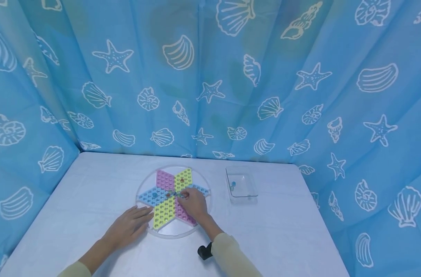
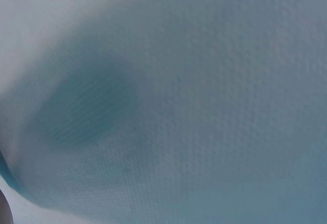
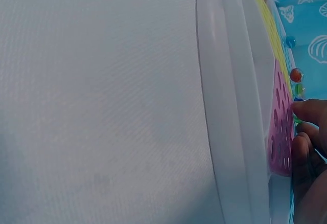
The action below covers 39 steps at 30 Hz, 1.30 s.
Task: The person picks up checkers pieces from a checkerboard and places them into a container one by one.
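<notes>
A round Chinese checkers board [image 1: 173,235] with a six-pointed star of yellow, pink and blue holed sections lies on the table. My right hand [image 1: 194,203] is over its right half, fingers curled, tips near the middle. In the right wrist view a green marble [image 3: 298,119] shows between my fingertips. Close by in a row sit an orange marble [image 3: 296,75] and other marbles. Another orange marble [image 1: 182,180] is on the upper yellow section, a blue marble [image 1: 155,195] on the left blue one. My left hand [image 1: 128,225] rests at the board's left rim, fingers extended.
Right of the board stands a clear rectangular container [image 1: 248,195] with a few marbles inside. A black object [image 1: 205,251] shows beside the right sleeve. A blue shell-patterned curtain [image 1: 196,77] hangs behind the white table [image 1: 276,231]. Blurred blue-grey fabric [image 2: 204,106] fills the left wrist view.
</notes>
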### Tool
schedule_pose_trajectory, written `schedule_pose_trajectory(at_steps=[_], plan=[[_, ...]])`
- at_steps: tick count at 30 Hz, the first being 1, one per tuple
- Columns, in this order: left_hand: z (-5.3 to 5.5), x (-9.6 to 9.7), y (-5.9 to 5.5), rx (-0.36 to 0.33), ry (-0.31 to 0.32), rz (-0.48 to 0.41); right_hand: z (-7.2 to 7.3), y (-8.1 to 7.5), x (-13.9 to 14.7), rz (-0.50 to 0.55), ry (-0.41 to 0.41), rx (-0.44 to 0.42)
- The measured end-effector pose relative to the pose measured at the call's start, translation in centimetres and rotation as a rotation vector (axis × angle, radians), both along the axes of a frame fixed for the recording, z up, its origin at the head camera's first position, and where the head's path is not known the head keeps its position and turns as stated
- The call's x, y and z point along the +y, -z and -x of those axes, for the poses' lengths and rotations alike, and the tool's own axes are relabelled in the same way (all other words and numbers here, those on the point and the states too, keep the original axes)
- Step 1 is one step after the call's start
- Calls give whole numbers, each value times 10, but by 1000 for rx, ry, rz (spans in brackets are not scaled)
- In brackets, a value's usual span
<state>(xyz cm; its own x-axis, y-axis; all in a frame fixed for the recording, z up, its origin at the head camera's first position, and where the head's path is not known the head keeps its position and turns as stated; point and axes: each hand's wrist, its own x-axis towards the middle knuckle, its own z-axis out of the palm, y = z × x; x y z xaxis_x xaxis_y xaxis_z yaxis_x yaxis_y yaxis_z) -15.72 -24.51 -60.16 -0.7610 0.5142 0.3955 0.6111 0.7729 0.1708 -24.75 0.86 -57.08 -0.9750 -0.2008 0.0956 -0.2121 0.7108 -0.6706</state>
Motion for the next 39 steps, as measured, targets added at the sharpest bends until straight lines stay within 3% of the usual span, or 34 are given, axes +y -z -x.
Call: schedule_pose_trajectory(at_steps=[20, 29, 39], plan=[[-1, 1, -4, 4, 0, -5, 0, 3, -2, -7, 18, 41], [-2, 2, -5, 5, -4, 2, 3, 10, 6, 106, -15, -19], [-3, 1, -6, -21, -19, 14, 5, 6, 20, 208, -54, -58]])
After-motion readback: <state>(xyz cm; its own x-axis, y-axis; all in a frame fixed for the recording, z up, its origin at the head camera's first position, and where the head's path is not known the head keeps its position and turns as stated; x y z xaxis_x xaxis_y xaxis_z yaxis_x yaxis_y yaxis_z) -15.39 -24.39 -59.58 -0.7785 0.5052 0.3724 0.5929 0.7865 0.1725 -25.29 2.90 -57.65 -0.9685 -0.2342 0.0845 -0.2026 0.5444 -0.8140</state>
